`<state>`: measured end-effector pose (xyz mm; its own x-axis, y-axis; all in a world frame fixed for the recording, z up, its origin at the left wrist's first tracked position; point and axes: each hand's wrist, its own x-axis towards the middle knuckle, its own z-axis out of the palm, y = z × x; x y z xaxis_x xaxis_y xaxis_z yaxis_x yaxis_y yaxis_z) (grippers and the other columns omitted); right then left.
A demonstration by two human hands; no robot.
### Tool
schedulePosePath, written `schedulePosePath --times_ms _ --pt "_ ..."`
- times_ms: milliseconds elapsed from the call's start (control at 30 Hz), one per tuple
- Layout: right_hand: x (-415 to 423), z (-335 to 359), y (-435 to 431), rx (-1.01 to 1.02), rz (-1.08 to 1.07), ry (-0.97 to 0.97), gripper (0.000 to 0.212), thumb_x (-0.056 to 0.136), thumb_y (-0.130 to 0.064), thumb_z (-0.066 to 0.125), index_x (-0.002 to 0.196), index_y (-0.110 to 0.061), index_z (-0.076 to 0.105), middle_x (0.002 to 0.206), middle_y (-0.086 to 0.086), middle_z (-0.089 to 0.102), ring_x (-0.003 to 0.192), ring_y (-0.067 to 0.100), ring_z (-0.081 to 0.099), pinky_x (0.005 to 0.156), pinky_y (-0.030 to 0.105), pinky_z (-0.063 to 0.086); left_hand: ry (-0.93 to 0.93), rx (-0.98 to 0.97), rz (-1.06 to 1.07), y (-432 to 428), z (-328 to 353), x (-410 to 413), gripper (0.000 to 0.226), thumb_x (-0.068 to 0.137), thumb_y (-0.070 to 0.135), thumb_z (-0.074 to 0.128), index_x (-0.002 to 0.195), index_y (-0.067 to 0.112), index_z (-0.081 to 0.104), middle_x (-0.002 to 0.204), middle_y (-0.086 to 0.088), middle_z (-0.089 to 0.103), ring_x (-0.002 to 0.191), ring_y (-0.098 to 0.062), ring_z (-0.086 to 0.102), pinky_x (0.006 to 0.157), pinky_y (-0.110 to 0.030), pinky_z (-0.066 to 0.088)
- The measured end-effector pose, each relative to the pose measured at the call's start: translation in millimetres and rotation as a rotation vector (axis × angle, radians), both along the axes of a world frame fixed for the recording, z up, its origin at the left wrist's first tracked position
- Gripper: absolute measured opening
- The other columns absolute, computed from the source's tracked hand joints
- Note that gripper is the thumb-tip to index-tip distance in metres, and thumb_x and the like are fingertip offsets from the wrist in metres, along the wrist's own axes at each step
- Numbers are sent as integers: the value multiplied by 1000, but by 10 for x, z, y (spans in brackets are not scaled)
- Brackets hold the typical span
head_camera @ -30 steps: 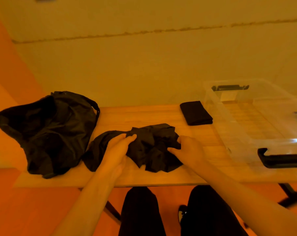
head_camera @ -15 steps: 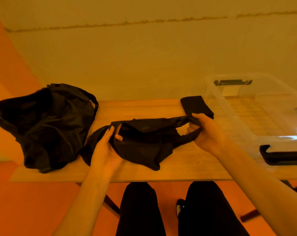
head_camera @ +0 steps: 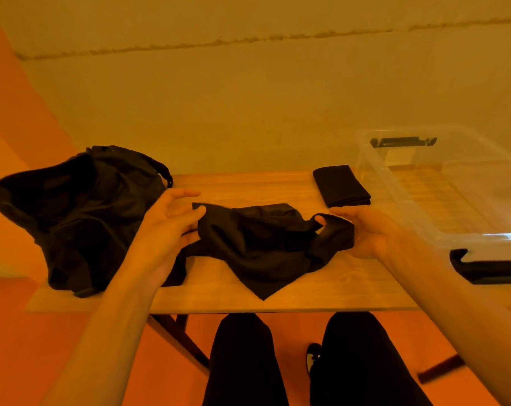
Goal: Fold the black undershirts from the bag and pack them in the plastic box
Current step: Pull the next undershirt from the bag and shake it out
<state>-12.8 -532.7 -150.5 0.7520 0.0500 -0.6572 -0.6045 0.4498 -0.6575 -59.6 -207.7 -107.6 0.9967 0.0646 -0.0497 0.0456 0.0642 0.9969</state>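
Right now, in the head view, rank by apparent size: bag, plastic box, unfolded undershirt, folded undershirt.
1. bag and plastic box: roughly alike; the box runs off frame, so unranked.
2. unfolded undershirt
3. folded undershirt

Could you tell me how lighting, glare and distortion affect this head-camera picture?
Head view: an orange-yellow cast tints everything. Head view: the crumpled black undershirt and the black fabric bag are so dark their folds barely show. Head view: glare streaks the near rim of the clear plastic box. Head view: the wall crack line bows, wide-angle distortion.
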Motion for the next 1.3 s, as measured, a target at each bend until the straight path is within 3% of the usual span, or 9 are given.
schedulePosePath --times_ms 133,267,433,567,700,833,1033,1200,1300 --pt "9 20 60 195 -219 -168 69 93 13 41 152 -21 42 118 14 66 91 20 75 49 30 56 -183 -374 -14 24 -8 1 23 91 5 62 109 19 64 94 5 70 73 -6 62 55 -15 46" --pt "-64 36 136 223 -221 -216 65 91 8 41 149 -20 44 120 7 68 87 25 76 60 36 58 -38 -515 22 -96 -163 48 17 92 11 61 107 20 64 106 0 73 84 -11 65 72 -24 51" --pt "-107 -98 178 -335 -7 -104 16 93 -18 63 104 -9 71 88 11 74 82 26 68 85 43 54 263 414 173 -320 -563 54 30 101 37 59 102 8 67 107 -15 69 86 -15 61 82 -39 50" --pt "-107 -212 85 -834 120 -179 16 102 -18 49 110 -21 63 100 9 66 92 26 66 84 44 57 44 884 4 -625 -729 -31 45 87 66 60 90 22 63 91 6 61 85 -8 59 73 -28 49" --pt "-73 -310 4 -830 -39 -182 15 103 -19 52 89 -21 53 107 13 59 96 26 58 81 42 48 -145 1209 -94 -936 -846 -8 49 79 71 67 96 27 58 101 11 51 96 -11 50 82 -32 47" --pt "-52 -371 -82 -665 -60 -131 24 100 -8 54 123 -13 55 129 18 56 120 35 56 81 39 49 -271 1226 -115 -937 -927 54 18 97 34 64 85 25 54 87 10 55 87 -15 56 76 -35 46" --pt "-64 -315 -95 -504 -75 -207 40 97 1 51 131 -19 59 118 5 59 110 23 59 98 42 54 36 544 40 -881 -811 108 17 106 25 48 92 16 46 85 7 72 77 -21 67 60 -24 46" --pt "-32 -330 -12 -592 -1 -165 17 96 -28 64 111 -21 69 112 6 70 102 23 67 88 42 58 -36 1231 -109 -1033 -890 78 50 98 59 52 72 16 47 63 3 50 57 -12 50 53 -27 33" --pt "-15 -353 4 -691 79 -152 19 94 -29 68 110 -18 68 113 6 68 105 23 64 91 40 55 -138 1255 -80 -1070 -1003 125 29 103 36 54 82 17 47 84 1 50 75 -16 51 63 -31 37"
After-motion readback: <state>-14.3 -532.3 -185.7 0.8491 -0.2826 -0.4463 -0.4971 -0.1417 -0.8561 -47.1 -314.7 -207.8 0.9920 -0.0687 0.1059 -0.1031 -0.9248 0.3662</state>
